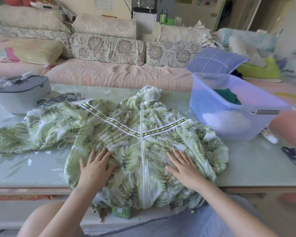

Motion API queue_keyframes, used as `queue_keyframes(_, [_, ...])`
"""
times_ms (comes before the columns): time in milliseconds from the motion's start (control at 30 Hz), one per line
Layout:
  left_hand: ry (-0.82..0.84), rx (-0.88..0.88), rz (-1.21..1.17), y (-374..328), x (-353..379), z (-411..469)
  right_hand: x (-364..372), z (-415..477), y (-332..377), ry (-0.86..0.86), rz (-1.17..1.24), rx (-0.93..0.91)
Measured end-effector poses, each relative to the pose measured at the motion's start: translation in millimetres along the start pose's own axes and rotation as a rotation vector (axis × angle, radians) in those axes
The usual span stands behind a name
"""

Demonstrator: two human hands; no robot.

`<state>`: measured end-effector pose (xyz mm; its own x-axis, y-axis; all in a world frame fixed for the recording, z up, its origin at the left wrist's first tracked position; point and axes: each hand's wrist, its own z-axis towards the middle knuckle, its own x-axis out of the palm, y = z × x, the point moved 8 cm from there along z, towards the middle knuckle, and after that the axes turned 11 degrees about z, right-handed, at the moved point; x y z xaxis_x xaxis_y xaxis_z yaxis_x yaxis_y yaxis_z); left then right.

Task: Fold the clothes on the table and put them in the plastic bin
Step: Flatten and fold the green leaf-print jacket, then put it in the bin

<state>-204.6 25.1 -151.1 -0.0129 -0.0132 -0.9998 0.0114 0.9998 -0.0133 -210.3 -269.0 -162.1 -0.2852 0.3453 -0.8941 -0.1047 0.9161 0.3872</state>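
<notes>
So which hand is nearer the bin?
Right. The right hand lies flat on the jacket, right of its zip, toward the bin; the left hand lies flat left of the zip, farther away.

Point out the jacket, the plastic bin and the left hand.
jacket (141, 142), head view, on its white zipper.
plastic bin (212, 112), head view, on its front wall.
left hand (97, 166), head view, on its back.

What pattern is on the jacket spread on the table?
The jacket has a green leaf print on white; the head view shows it.
</notes>
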Motion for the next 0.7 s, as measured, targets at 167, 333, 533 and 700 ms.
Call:
queue_keyframes(167, [-0.322,0.181,-0.139,-53.1,-37.4,12.2,-61.6,4.6,4.5,-0.229,0.300,-0.098])
queue_keyframes(333, [-0.090,0.353,-0.088,-135.6,-24.0,42.9,-140.5,59.2,-41.1,-0.520,0.408,0.007])
queue_keyframes(533, [0.081,0.443,-0.045,-217.2,-6.8,107.7,-157.1,145.4,-105.5,-0.385,0.354,0.277])
queue_keyframes(700, [-0.061,0.426,0.007,-228.1,19.8,120.7,-156.1,195.9,-132.9,-0.227,0.147,0.417])
